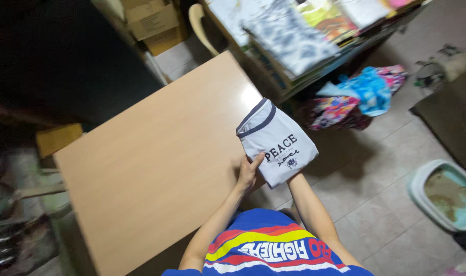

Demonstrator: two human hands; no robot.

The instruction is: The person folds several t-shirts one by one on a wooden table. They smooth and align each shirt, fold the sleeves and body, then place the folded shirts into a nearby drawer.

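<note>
A folded pale grey shirt [276, 140] with a dark collar trim and dark print is held up past the right edge of the light wooden table [156, 158]. My left hand [249, 173] grips the shirt's lower left edge, thumb on top. My right hand is hidden behind the shirt; only its forearm [309, 209] shows, reaching up under the lower right corner. Below, my blue shirt with red, yellow and white stripes [263, 245] fills the bottom of the view.
Stacks of folded patterned clothes [294, 36] lie on a low shelf at the top. A heap of bright clothes [360, 94] sits on the tiled floor. A teal basin [445, 197] stands at the right, cardboard boxes [153, 23] at the back, a chair back [199, 25] nearby.
</note>
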